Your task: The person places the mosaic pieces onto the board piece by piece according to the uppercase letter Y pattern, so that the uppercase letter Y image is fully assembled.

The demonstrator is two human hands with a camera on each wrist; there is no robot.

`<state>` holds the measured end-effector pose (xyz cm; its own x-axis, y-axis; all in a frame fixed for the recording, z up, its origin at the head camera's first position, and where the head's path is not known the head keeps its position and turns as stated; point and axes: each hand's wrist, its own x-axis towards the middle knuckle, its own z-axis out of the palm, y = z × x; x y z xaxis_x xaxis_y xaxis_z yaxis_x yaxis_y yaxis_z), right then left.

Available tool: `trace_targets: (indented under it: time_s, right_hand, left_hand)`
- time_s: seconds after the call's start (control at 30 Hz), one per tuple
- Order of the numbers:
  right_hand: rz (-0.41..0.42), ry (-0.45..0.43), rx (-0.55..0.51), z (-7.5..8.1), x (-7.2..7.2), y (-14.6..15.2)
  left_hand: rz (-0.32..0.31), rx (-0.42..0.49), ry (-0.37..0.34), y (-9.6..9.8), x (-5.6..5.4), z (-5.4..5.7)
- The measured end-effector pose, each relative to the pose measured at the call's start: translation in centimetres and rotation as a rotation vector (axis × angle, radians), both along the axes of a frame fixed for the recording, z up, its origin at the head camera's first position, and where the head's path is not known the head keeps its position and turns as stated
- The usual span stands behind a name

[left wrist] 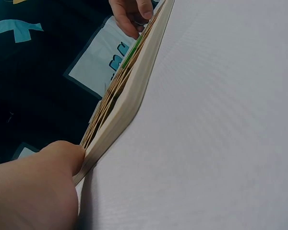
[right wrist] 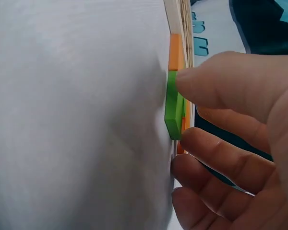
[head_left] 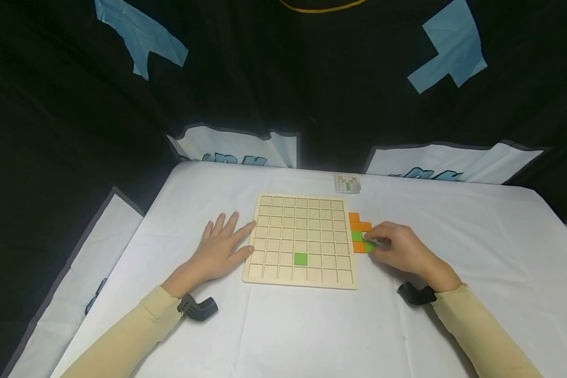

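A pale wooden grid board (head_left: 277, 245) lies flat on the table, with one green square tile (head_left: 301, 259) in a cell near its front. My left hand (head_left: 219, 249) rests on the cloth, fingers spread, its thumb and index finger touching the board's left edge. Several orange tiles (head_left: 354, 217) and two green ones lie flush along the right edge. My right hand (head_left: 401, 249) curls over this group and pinches the outer green tile (right wrist: 172, 103) between thumb and fingers. That tile still sits at table level; the index fingertip is partly hidden behind the thumb in the right wrist view.
Behind the board's far right corner lies a small card (head_left: 347, 184) printed with a grid and coloured squares. White cloth covers the table (head_left: 302, 331). Dark curtains (head_left: 312, 79) with pale blue tape patches hang behind the far edge.
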<state>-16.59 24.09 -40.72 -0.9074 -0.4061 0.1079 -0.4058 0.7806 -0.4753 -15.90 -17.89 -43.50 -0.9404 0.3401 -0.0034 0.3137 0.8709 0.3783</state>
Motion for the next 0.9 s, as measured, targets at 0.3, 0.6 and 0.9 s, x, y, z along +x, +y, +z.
trace_targets:
  time_s: [0.3,0.6,0.9]
  right_hand:
    - [-0.027,-0.033,0.023,-0.11,0.09,-0.47]
    - [-0.003,-0.017,0.009,-0.17,0.03,-0.36]
    - [0.011,0.002,-0.008,-0.60,-0.09,-0.08]
  left_hand:
    - [-0.001,0.002,-0.002,-0.09,0.02,-0.09]
    - [0.000,0.003,0.001,-0.19,-0.02,-0.31]
    - [-0.008,0.003,0.004,-0.15,-0.05,-0.24]
